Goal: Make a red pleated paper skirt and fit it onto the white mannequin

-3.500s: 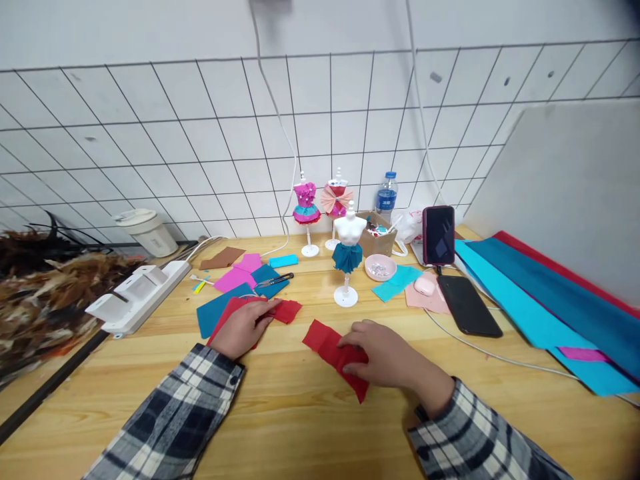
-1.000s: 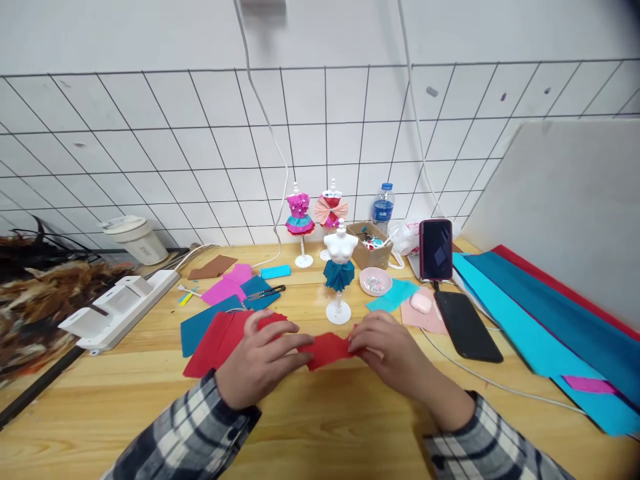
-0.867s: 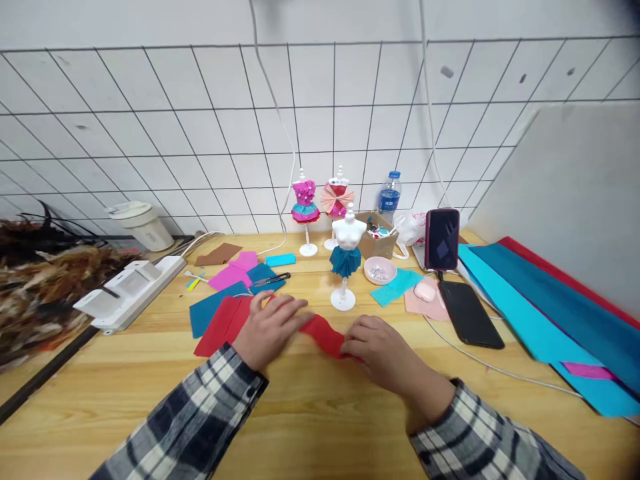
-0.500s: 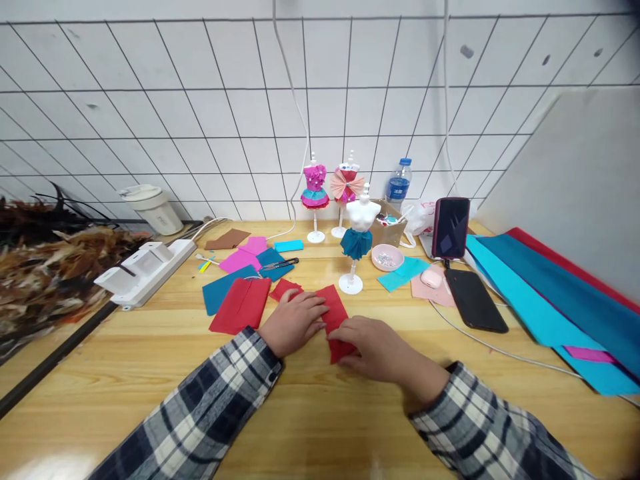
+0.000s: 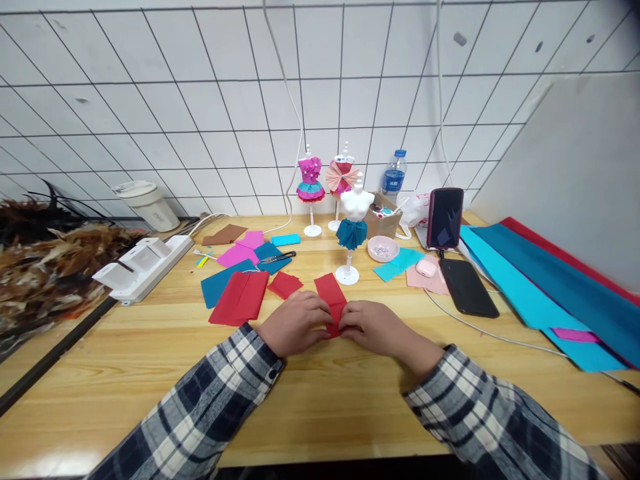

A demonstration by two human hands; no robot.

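Note:
A red paper strip (image 5: 331, 293) lies lengthwise on the wooden table (image 5: 320, 400), running away from me. My left hand (image 5: 295, 323) and my right hand (image 5: 373, 328) meet at its near end, fingertips pinching the paper there. Just beyond the strip stands a white mannequin with a teal pleated skirt (image 5: 351, 230). A small red scrap (image 5: 284, 285) and a larger red sheet (image 5: 241, 298) lie to the left of the strip.
Teal, pink and brown paper pieces and small snips (image 5: 277, 257) lie at left. A white power strip (image 5: 143, 265) and feathers (image 5: 45, 267) are further left. Two dressed mannequins (image 5: 311, 183), a bottle (image 5: 395, 177), a bead dish (image 5: 383, 249), phones (image 5: 467, 287) and large paper sheets (image 5: 550, 287) stand behind and right.
Both hands turned the red strip from crosswise to lengthwise and drew together at its near end. The camera view tilted down slightly.

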